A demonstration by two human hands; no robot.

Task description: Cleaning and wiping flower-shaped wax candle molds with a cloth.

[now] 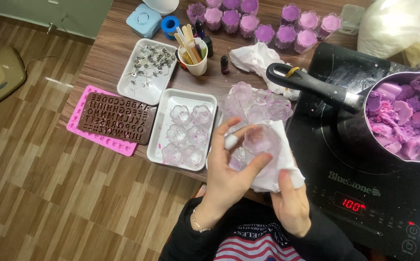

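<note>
Left hand: a small clear flower-shaped cup is clamped between thumb and fingers of the left hand, held up just left of the induction cooktop.
Right hand: the right hand is closed on a white tissue, pinched at its lower edge; the tissue is pressed against the cup's right side.
Cup position: above the near edge of the surface, over a white tray of more clear cups, left of the cooktop.
Left of cooktop, farther: a second white tray with clear cups, then a brown letter mould laid on a pink mould.
Behind cooktop: a row of cups filled with purple wax; a crumpled tissue is seen just left of the pan handle.
On cooktop: a metal saucepan of purple wax chunks, black handle pointed toward the trays.
Risk: the cup could be dropped onto the cups below, since it is gripped at the rim only and looks slick.
Risk: the tissue or a sleeve could be brought against the hot pan, the cooktop display being lit.
Risk: the handle could be knocked, as it juts over the tray.
Hidden: the cup's underside and inside are covered by fingers and tissue; residue cannot be judged.
Cut off: the pan's right rim and the cooktop's right edge.
Unclear: the small metal parts in the far tray.
</note>
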